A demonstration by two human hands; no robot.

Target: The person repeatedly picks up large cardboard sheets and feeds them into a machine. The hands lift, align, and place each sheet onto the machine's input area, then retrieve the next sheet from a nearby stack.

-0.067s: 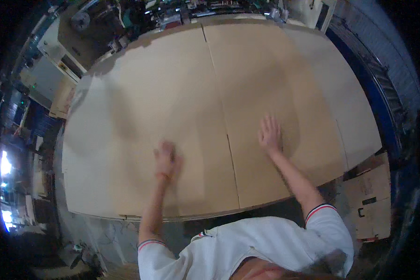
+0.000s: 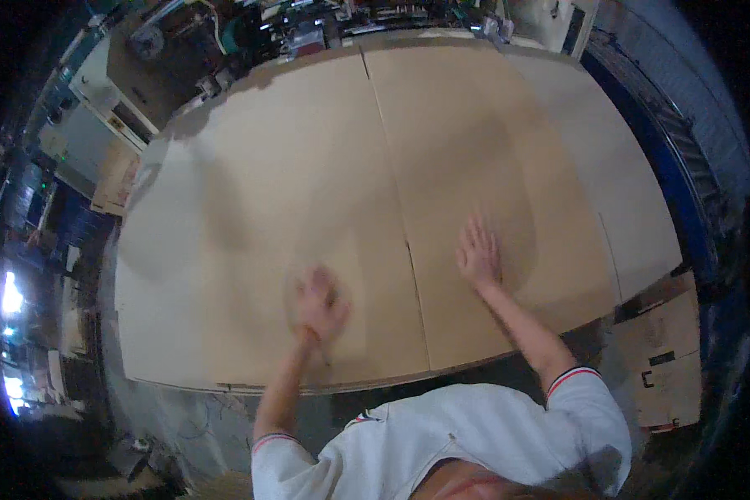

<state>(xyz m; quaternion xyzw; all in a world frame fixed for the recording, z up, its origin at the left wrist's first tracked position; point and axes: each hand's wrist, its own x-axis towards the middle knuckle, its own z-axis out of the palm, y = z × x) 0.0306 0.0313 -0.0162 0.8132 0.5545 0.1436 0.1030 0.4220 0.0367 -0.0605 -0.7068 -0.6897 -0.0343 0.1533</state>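
A large sheet of brown cardboard (image 2: 325, 167) lies flat before me, with a straight seam (image 2: 396, 200) running from far to near down its middle. My left hand (image 2: 317, 302) rests on the cardboard left of the seam; it is blurred, its fingers spread, holding nothing. My right hand (image 2: 478, 252) lies palm down on the cardboard right of the seam, fingers apart and pointing away from me. My forearms reach in from the lower edge, above my white short-sleeved shirt.
Smaller cardboard pieces (image 2: 662, 350) lie at the near right corner. Machines and cluttered equipment (image 2: 225, 33) stand beyond the far edge. A blue frame (image 2: 667, 167) curves along the right side. Grey floor (image 2: 183, 417) shows below the near edge.
My left hand has shifted slightly on the cardboard and is blurred with motion. My right hand has stayed in about the same place.
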